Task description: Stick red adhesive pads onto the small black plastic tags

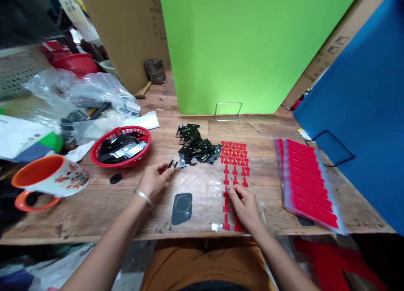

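Observation:
My left hand [154, 179], with a bracelet at the wrist, pinches a small dark metal plate [172, 164] just below a heap of similar black plates [198, 144]. Over on the right, my right hand [244, 202] has its thumb and fingertips closed at a clear sheet of red T-shaped stickers [235, 169]. Whatever those fingertips hold, if anything, is hidden. The upper rows of red pieces lie close together; lower ones stand further apart, some covered by my hand. Between my hands lies a dark grey rounded patch [182, 209] on the table.
A red basket [120, 162] of metal parts and an orange-lined mug [52, 177] stand left. Stacked red sticker sheets [307, 181] lie right. A green board [252, 46] with a wire stand [228, 112] rises behind; a blue board [360, 114] leans at the right.

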`<act>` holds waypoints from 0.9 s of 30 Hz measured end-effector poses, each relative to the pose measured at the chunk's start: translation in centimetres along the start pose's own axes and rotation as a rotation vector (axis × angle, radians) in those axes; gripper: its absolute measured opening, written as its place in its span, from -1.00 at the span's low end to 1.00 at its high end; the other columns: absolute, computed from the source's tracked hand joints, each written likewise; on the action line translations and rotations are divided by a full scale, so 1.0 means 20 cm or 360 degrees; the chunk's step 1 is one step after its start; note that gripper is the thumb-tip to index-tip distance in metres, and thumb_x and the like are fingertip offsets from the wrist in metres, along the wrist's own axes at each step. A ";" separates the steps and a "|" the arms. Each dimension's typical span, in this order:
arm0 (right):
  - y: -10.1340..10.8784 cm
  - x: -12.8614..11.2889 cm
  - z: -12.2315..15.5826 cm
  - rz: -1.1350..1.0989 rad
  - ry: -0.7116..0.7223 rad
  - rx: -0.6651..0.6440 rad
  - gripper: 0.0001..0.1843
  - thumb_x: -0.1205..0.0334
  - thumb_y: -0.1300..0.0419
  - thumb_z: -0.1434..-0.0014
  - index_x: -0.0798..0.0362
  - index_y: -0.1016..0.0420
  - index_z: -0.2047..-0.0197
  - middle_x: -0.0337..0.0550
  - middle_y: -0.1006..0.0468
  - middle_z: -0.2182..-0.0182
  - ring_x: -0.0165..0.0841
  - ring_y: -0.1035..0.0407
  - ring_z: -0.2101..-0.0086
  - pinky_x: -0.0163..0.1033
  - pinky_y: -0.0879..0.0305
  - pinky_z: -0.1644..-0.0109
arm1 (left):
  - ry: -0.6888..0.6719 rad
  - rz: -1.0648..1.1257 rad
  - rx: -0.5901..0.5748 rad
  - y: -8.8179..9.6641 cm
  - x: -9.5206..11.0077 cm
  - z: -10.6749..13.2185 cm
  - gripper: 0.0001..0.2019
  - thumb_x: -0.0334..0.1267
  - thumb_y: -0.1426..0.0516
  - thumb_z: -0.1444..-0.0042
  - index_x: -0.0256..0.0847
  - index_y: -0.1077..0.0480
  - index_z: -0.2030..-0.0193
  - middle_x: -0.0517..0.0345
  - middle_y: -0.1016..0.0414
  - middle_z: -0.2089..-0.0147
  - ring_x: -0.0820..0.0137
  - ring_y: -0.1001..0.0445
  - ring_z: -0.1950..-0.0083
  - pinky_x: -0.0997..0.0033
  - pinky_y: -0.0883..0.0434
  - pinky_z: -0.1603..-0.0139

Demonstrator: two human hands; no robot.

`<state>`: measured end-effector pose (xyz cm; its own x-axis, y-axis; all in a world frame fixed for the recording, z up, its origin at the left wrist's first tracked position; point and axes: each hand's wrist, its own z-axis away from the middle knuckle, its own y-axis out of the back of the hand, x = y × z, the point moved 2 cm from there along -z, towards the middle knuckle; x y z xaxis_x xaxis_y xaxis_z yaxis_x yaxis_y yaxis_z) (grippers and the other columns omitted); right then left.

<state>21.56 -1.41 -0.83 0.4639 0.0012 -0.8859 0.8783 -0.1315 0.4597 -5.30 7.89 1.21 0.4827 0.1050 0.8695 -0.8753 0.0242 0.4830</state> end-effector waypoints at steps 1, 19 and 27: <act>0.00 -0.02 0.00 0.0033 0.0045 -0.0020 -0.75 0.16 -0.04 -0.15 0.08 -0.39 0.48 -0.24 -0.39 0.56 -0.39 -0.27 0.48 -0.35 -0.15 0.39 | 0.0085 0.0244 -0.0097 -0.03 0.01 0.03 -0.71 -0.13 -0.20 0.12 -0.26 -0.45 0.27 0.11 -0.50 0.35 0.36 -0.45 0.35 0.40 -0.37 0.27; 0.34 0.18 -0.36 0.0775 0.0053 0.0256 -0.82 0.41 -0.02 -0.02 0.07 -0.43 0.35 -0.12 -0.46 0.35 -0.35 -0.33 0.33 -0.31 -0.15 0.26 | 0.0487 0.1223 -0.0755 -0.80 0.38 0.12 -0.87 -0.32 -0.21 0.06 -0.36 -0.37 0.42 0.04 -0.49 0.43 0.49 -0.47 0.47 0.52 -0.47 0.41; 0.36 0.22 -0.46 0.0860 -0.0005 0.0081 -0.88 0.42 -0.11 0.06 0.05 -0.42 0.49 -0.18 -0.44 0.51 -0.38 -0.28 0.47 -0.35 -0.07 0.41 | 0.0466 0.1224 -0.0709 -0.99 0.44 0.00 -0.96 -0.43 -0.16 0.01 -0.38 -0.38 0.40 0.03 -0.50 0.42 0.53 -0.47 0.51 0.56 -0.46 0.45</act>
<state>30.97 6.71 -0.81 0.8474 -0.0827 -0.5245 0.5081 -0.1604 0.8462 16.32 8.30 -0.77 -0.2075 0.4952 0.8436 -0.9109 0.2165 -0.3512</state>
